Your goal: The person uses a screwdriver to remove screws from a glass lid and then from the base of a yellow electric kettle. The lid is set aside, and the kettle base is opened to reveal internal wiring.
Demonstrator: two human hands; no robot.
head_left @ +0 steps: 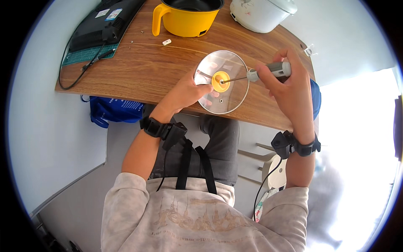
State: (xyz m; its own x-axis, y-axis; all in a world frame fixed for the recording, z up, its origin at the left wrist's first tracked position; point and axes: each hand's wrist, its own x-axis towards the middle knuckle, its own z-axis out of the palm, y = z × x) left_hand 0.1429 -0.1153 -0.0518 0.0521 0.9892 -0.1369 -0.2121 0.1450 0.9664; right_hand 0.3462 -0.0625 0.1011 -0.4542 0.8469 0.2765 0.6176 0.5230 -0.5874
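A round glass pot lid (233,95) is tilted up at the front edge of the table. My left hand (192,89) grips it, with the thumb by the yellow knob (218,85) at its centre and the other fingers seen through the glass behind. In my right hand (289,82) is a screwdriver (272,72) with a grey and white handle, held fist-like and pointing left. Its thin shaft reaches the middle of the yellow knob, where the tip meets a small metal screw or hole; which one I cannot tell.
Beyond the lid stand a yellow pot (187,20) with a handle and a white rice-cooker-like appliance (260,14). A small white piece (167,42) lies near the pot. A black device (103,31) with a cable rests on a green mat (79,56) at the left. Blue bags hang below the table (147,75).
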